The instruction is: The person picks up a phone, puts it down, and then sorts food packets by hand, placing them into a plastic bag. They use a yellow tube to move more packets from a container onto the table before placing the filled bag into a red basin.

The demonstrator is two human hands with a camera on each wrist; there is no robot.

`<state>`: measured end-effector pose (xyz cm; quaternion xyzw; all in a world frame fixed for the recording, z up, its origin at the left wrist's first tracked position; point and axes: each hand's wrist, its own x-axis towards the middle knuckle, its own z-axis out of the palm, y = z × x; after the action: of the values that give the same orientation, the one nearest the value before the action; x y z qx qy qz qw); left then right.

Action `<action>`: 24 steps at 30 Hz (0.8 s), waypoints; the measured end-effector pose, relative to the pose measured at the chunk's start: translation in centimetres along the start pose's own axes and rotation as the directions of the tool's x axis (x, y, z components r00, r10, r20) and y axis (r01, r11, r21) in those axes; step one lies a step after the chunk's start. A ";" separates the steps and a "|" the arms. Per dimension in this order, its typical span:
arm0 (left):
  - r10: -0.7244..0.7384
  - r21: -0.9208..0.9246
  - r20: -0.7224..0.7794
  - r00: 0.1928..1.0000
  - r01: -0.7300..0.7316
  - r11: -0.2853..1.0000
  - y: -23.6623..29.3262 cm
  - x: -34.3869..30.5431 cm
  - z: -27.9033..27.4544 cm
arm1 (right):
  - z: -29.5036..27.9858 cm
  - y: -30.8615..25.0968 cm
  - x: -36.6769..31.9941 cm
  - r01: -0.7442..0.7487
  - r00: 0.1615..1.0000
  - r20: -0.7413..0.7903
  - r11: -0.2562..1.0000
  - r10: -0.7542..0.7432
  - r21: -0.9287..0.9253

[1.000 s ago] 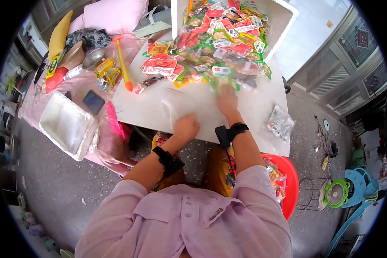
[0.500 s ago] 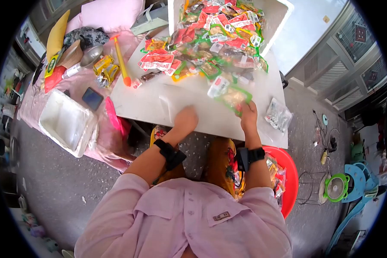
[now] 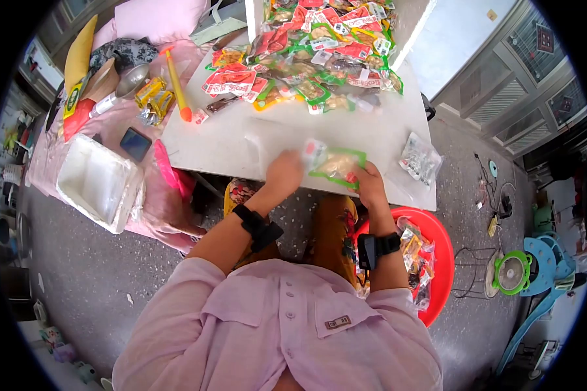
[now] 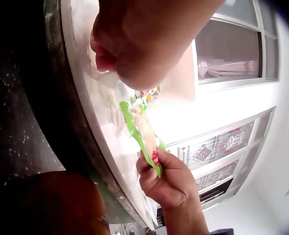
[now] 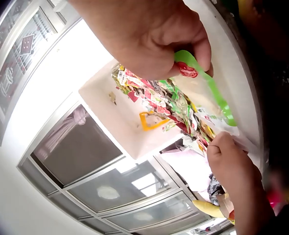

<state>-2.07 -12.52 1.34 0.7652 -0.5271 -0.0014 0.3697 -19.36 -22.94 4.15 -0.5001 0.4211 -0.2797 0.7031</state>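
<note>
My right hand [image 3: 372, 185] pinches one end of a green-edged snack packet [image 3: 338, 164], its thumb and fingers on the edge by the red logo. Pale food shows through the packet's clear front, and its white-labelled end points at my left hand [image 3: 285, 174]. That hand is low over the table's front part, fingers curled on a thin clear plastic bag [image 3: 259, 144]. In the left wrist view the left hand [image 4: 134, 44] appears above the packet [image 4: 143, 132], the right hand [image 4: 169, 181] below it. The right wrist view shows the packet [image 5: 210, 90] bridging toward the left fist [image 5: 232, 159].
Many sealed snack packets [image 3: 319, 55] spill from a white foam box [image 3: 414, 29] onto the table [image 3: 209, 146]. A pack of small clear sachets [image 3: 421, 158] lies at right. Below stands a red basin [image 3: 443, 260] with packets; a white foam tray [image 3: 91, 182] is at left.
My right hand has taken the green-edged packet from the heap and brought it back toward the table's front edge, then left toward my left hand. The left hand has stayed nearly in place.
</note>
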 end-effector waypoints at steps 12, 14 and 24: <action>0.214 0.136 0.026 0.976 -0.216 0.967 2.8 -0.6 -0.9 | 1.6 2.0 0.2 -0.058 0.997 0.068 0.984 0.047 0.166; 0.191 0.105 0.012 0.981 -0.192 0.976 3.0 -0.6 -0.8 | 2.7 2.5 0.2 -0.076 0.995 0.086 0.976 0.059 0.205; 0.081 -0.001 0.041 0.996 -0.081 0.997 3.3 -1.0 -0.5 | 4.0 1.1 0.2 -0.052 0.984 0.155 0.977 0.085 -0.207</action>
<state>-5.03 -11.99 3.15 0.7431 -0.5650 -0.0019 0.3586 -15.86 -20.86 3.65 -0.5752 0.4055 -0.1692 0.6900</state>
